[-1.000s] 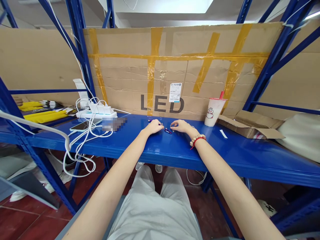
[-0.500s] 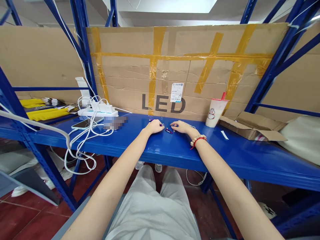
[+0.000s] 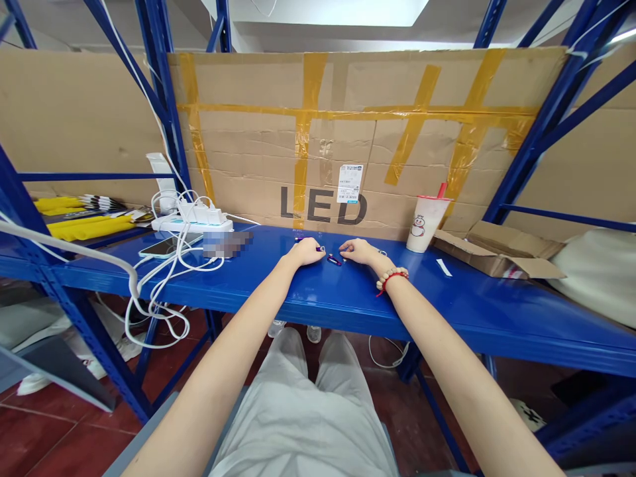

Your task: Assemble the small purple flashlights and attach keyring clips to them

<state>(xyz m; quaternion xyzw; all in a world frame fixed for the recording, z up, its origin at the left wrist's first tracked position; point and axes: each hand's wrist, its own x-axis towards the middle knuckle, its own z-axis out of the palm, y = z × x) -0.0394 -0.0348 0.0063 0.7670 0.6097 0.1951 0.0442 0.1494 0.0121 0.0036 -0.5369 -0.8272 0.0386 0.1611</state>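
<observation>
My left hand (image 3: 307, 252) rests on the blue shelf with its fingers closed around a dark purple pen-like piece (image 3: 320, 249). One end with a pale metal tip pokes out by the fingertips. Between my hands lies a short purple pen part (image 3: 334, 260) with a light band. My right hand (image 3: 358, 252) is low over the shelf, fingers bent and drawn together; whatever they hold is too small to make out. A tiny part (image 3: 344, 260) shows just below those fingertips. Behind the right wrist a small silvery object (image 3: 382, 252) is partly hidden.
White cables (image 3: 171, 285) tangle around a power strip (image 3: 191, 222) and a phone (image 3: 166, 246) on the left. To the right stand a drink cup with a red straw (image 3: 424, 225), an open cardboard box (image 3: 489, 255) and a white strip (image 3: 444, 267). Cardboard (image 3: 248, 152) backs the shelf.
The whole view has shifted slightly. Both hands hold nearly the same pose, and the purple part between them stays where it was.
</observation>
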